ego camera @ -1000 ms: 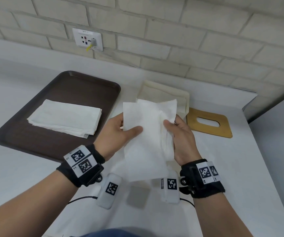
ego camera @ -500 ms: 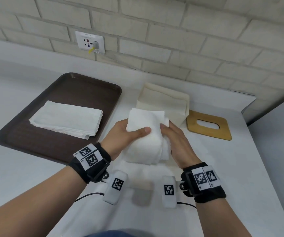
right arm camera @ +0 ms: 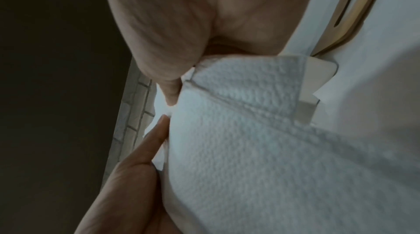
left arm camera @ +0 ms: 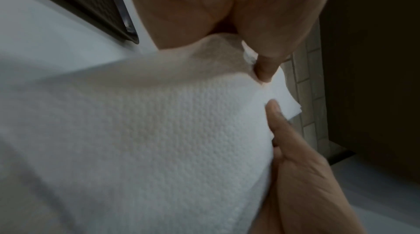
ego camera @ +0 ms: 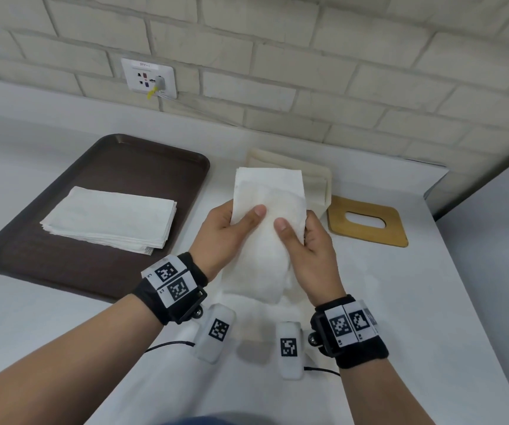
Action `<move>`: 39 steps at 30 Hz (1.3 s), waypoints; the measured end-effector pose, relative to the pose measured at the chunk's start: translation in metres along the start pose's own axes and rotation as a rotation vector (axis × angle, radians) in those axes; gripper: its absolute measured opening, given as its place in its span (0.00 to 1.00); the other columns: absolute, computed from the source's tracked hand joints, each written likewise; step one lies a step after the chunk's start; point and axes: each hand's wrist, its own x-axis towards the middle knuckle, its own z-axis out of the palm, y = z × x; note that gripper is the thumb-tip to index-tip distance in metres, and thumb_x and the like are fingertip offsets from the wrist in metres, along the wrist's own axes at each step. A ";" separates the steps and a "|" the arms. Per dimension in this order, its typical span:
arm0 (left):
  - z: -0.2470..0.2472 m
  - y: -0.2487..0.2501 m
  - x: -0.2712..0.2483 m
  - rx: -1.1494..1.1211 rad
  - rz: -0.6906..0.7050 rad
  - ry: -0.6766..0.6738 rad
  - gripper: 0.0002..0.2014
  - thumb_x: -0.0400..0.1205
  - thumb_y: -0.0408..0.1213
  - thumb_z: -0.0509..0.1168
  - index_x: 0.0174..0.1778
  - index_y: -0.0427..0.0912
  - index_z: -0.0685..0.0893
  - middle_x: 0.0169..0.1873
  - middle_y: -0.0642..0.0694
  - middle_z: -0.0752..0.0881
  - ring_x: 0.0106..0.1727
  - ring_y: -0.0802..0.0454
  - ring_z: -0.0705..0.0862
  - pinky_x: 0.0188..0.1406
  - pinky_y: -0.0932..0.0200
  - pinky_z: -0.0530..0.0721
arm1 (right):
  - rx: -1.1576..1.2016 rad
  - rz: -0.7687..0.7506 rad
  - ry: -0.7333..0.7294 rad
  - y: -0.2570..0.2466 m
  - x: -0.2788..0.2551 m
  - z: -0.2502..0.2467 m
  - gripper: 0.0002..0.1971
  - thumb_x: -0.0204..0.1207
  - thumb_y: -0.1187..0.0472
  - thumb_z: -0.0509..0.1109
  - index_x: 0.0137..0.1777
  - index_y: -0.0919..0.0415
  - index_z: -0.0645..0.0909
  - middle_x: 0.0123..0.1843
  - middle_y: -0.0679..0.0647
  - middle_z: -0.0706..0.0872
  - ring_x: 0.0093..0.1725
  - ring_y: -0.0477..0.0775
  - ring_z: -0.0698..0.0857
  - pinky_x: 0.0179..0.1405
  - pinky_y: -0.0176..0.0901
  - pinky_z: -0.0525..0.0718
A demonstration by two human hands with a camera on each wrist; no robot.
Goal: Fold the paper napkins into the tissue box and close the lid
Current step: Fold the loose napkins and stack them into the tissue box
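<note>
1. Now the napkin (ego camera: 267, 228) is a narrow folded strip, no longer the bunched wad of a moment ago; left hand (ego camera: 231, 231) and right hand (ego camera: 305, 250) both pinch it, thumbs on top.
2. Fold looks about done, I think; next it goes into the box (ego camera: 317, 182) just behind, open, lid (ego camera: 366, 222) off beside it.
3. Spare stack (ego camera: 109, 219) on tray (ego camera: 142, 154), white counter (ego camera: 400, 302), brick wall (ego camera: 277, 56), socket (ego camera: 149, 78).

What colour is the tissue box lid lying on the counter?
Light wooden tan, with a slot cut through its middle. The lid shows best in the head view, lying right of the box.
</note>
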 end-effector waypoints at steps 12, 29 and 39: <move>-0.007 0.003 0.011 0.260 0.270 -0.246 0.18 0.89 0.43 0.64 0.75 0.61 0.75 0.63 0.62 0.89 0.66 0.57 0.88 0.65 0.55 0.87 | 0.069 -0.069 0.068 0.007 -0.001 -0.008 0.17 0.80 0.56 0.77 0.66 0.46 0.78 0.62 0.47 0.90 0.63 0.52 0.89 0.61 0.59 0.88; 0.015 -0.052 0.003 0.199 0.154 -0.056 0.14 0.89 0.47 0.68 0.70 0.51 0.83 0.60 0.60 0.91 0.64 0.60 0.89 0.66 0.54 0.86 | -0.128 -0.059 0.141 0.037 -0.015 0.003 0.22 0.84 0.64 0.72 0.65 0.37 0.68 0.57 0.35 0.87 0.55 0.30 0.86 0.52 0.26 0.82; 0.019 -0.048 0.008 0.194 0.120 -0.065 0.12 0.91 0.44 0.64 0.70 0.52 0.82 0.60 0.60 0.91 0.63 0.63 0.88 0.61 0.65 0.85 | -0.106 0.034 0.073 0.048 -0.010 0.005 0.17 0.86 0.60 0.69 0.70 0.45 0.70 0.59 0.39 0.87 0.57 0.32 0.86 0.52 0.25 0.81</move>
